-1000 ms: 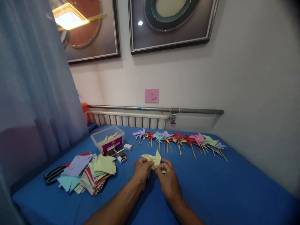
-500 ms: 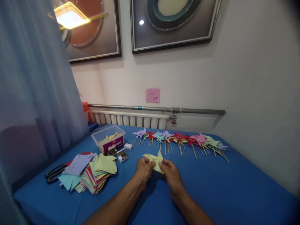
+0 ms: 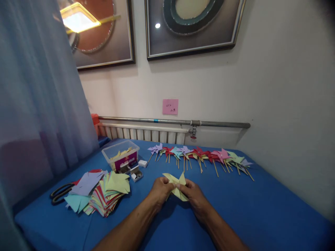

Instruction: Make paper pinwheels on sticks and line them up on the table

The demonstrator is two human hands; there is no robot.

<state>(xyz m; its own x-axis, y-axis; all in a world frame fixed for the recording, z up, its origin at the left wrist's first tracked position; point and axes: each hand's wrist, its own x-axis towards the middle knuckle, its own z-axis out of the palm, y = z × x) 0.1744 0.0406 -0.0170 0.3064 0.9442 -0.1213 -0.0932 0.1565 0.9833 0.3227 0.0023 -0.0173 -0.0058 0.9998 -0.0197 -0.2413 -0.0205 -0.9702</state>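
From where I stood, the pale yellow paper pinwheel (image 3: 182, 195) was held over the near part of the blue-covered table (image 3: 261, 212), in front of the person and well clear of the edges. The left hand (image 3: 160, 191) had it pinched from the left and the right hand (image 3: 196, 198) pinched it from the right, the two grips nearly meeting at its middle, where the folded points seemed to gather; the undersides of both grips were hidden from me. I took it for a very light thing, springy along its folds and easily creased, with blades apt to flick open if let go. The sound place to hold it looked to be that centre, thumb above and fingers beneath, with no squeezing of the blade tips. Behind it lay a row of pinwheels on sticks (image 3: 185, 150), in lilac, red, pink and pale green. To the left were a fanned stack of slit paper squares (image 3: 116, 184), a pair of scissors (image 3: 61, 191) partly under other sheets, a clear plastic tub of sticks (image 3: 127, 161) and, just beside it, a small opened box (image 3: 136, 175) with shiny bits inside.
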